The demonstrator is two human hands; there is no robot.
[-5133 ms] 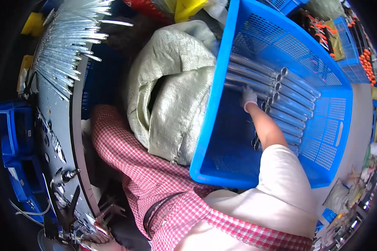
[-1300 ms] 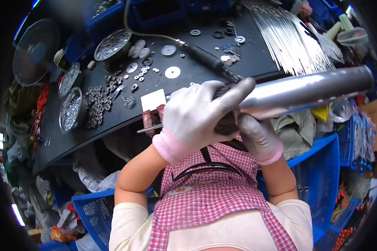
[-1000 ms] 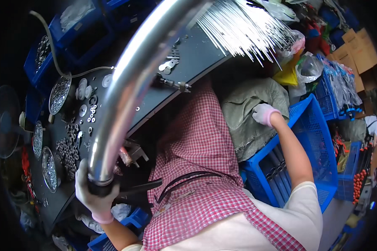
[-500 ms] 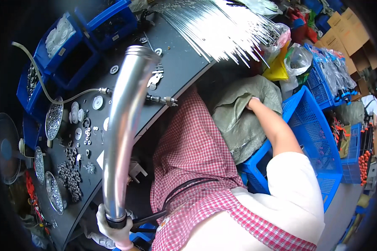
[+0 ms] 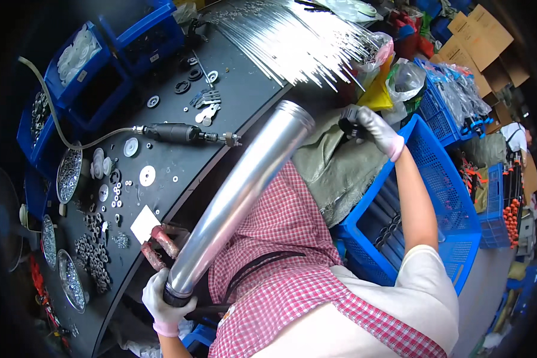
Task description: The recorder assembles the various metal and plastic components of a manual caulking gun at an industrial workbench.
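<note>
A long shiny metal tube (image 5: pixel 238 197) slants across my lap, from lower left up to its open ribbed end near the table edge. My left hand (image 5: pixel 161 304), in a white glove, grips the tube's lower end, which carries a black cap. My right hand (image 5: pixel 377 130), also gloved, is raised to the right of the tube's upper end, apart from it. Its fingers are closed on a small black part (image 5: pixel 347 126). A red-checked apron (image 5: pixel 280 250) lies under the tube.
The black worktable (image 5: pixel 179 161) holds a pneumatic driver (image 5: pixel 179 133) with hose, washers, round trays of small parts and a fan of thin metal rods (image 5: pixel 292 42). A blue crate (image 5: pixel 435 197) with more tubes stands at my right, beside a grey-green sack (image 5: pixel 340 167). Blue bins line the table's far left.
My right hand has come up from the sack and crate with a small black part in it. The tube's upper end has swung to the right; my left hand still grips its lower end.
</note>
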